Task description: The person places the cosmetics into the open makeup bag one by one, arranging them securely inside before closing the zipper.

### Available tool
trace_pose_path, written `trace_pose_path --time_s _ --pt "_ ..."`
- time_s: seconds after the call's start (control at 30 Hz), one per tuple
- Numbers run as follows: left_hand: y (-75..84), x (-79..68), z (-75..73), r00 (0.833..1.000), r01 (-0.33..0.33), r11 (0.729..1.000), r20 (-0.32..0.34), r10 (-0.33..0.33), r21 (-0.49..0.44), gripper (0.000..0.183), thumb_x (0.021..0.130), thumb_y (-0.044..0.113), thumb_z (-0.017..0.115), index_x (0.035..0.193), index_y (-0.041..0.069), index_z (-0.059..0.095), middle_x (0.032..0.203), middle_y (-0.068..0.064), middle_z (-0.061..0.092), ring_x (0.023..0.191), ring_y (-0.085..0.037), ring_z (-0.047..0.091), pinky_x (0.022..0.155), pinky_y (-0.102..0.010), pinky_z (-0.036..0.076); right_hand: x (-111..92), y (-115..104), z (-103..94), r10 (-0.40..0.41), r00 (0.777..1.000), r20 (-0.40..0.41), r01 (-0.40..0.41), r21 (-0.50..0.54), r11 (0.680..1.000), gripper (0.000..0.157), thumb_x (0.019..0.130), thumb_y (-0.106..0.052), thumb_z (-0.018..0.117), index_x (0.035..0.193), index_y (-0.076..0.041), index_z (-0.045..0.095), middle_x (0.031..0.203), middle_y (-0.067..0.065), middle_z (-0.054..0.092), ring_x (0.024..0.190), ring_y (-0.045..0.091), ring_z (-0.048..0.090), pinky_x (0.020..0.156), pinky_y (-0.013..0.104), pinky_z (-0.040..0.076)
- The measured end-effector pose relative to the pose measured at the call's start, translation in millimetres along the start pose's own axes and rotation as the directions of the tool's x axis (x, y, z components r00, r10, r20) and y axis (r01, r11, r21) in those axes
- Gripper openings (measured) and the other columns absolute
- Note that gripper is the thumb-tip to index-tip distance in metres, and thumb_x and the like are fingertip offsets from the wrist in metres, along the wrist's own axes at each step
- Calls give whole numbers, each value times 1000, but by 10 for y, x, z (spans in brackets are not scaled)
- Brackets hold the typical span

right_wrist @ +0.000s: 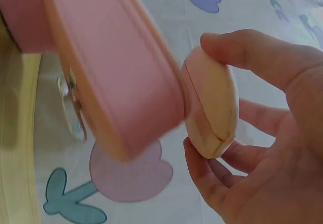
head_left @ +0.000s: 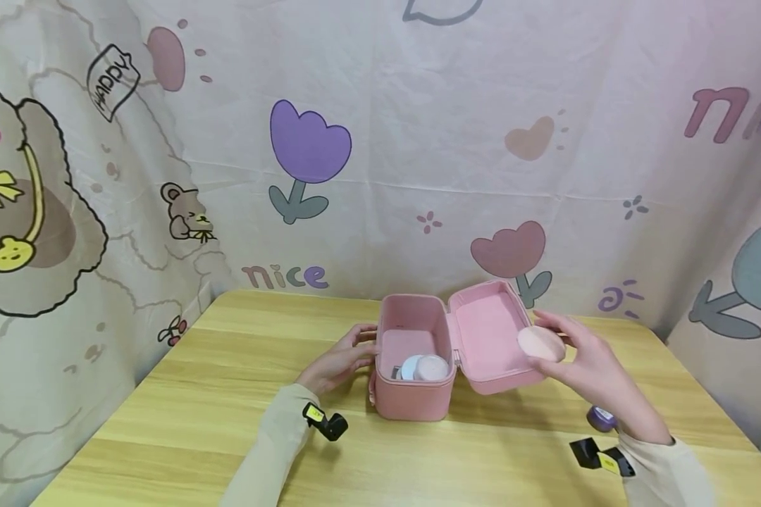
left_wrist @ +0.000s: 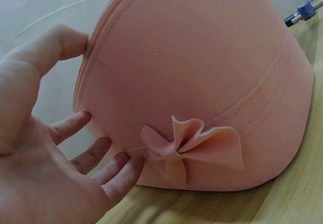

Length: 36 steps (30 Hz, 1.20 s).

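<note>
A pink cosmetic case [head_left: 413, 400] stands on the table with its lid [head_left: 490, 331] folded open to the right. Inside it lie a white round item and a pale round-topped jar [head_left: 431, 367]. My left hand [head_left: 337, 360] rests against the case's left side, thumb at the zipped rim and fingertips near a pink bow [left_wrist: 194, 151]. Between the thumb and fingers of my right hand [head_left: 592, 359] is a pale pink and cream rounded compact [right_wrist: 211, 103], held beside the lid's right edge. A metal clasp [right_wrist: 70, 108] shows on the lid.
A small purple-lidded jar [head_left: 601, 418] sits on the wooden table [head_left: 228, 422], close to my right wrist. Behind the table hangs a patterned cloth [head_left: 380, 232], and more cloth covers both sides.
</note>
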<state>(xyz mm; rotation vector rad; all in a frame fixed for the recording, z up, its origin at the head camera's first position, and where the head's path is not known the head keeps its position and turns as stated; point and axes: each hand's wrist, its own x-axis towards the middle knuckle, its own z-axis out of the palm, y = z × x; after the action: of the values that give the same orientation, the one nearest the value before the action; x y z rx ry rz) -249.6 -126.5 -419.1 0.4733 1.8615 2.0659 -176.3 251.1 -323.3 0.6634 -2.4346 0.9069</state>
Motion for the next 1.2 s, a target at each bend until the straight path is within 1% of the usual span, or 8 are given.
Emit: trace_pose_path --time_s 0.17,0.27,0.47,0.63,0.77,0.93,1.07,1.2 --pt "4 1 -14 1000 -13 1000 -2 13 15 68 90 16 62 144 -1 24 149 -29 19 133 -45 30 109 -46 31 47 -82 94 -11 1000 14 11 -10 1000 68 70 -3 83 131 3 54 113 16 64 101 19 54 83 19 43" --pt "-6 6 -18 1000 -22 999 12 22 35 71 90 22 64 143 -1 23 148 -31 18 131 -45 33 107 -44 35 67 -111 122 -13 1000 28 13 1 1000 71 70 -1 83 133 5 52 113 17 63 101 26 55 85 25 47" --pt "-13 22 -7 1000 -4 1000 24 4 3 64 92 14 57 143 0 22 149 -30 16 132 -46 31 108 -46 32 187 -168 152 14 994 110 -16 22 1000 75 74 -3 80 140 1 45 119 19 61 103 30 59 82 24 47" --pt "-5 24 7 1000 11 1000 16 -11 -10 67 91 14 60 145 -1 22 150 -29 17 133 -46 29 109 -47 30 340 -206 140 -1 978 209 -1 8 1000 77 78 -6 77 143 5 38 122 24 59 106 36 58 84 45 48" --pt "7 20 10 1000 14 1000 6 -14 -15 68 90 14 61 145 -1 22 150 -29 17 133 -46 30 109 -47 31 459 -218 127 -24 968 251 37 -44 998 75 80 -7 76 142 10 37 119 28 59 109 41 55 89 55 45" --pt "30 16 12 1000 16 1000 -17 -16 -18 64 91 12 60 143 0 25 149 -28 19 133 -44 30 109 -47 31 559 -228 130 -15 964 266 52 -132 990 68 80 -12 76 137 8 44 116 27 60 107 43 52 84 55 45" --pt "28 18 4 999 17 1000 -33 -18 -20 60 92 9 56 143 1 26 149 -27 20 134 -43 30 110 -47 30 612 -231 145 5 957 289 38 -143 989 64 80 -13 76 135 5 48 118 26 59 108 42 51 86 56 44" --pt "6 10 -7 1000 14 1000 -25 -15 -25 62 91 9 58 143 0 25 149 -28 19 134 -44 29 109 -47 30 663 -234 160 -21 944 329 65 -123 990 66 79 -13 76 137 3 47 123 27 56 111 43 50 89 59 43"
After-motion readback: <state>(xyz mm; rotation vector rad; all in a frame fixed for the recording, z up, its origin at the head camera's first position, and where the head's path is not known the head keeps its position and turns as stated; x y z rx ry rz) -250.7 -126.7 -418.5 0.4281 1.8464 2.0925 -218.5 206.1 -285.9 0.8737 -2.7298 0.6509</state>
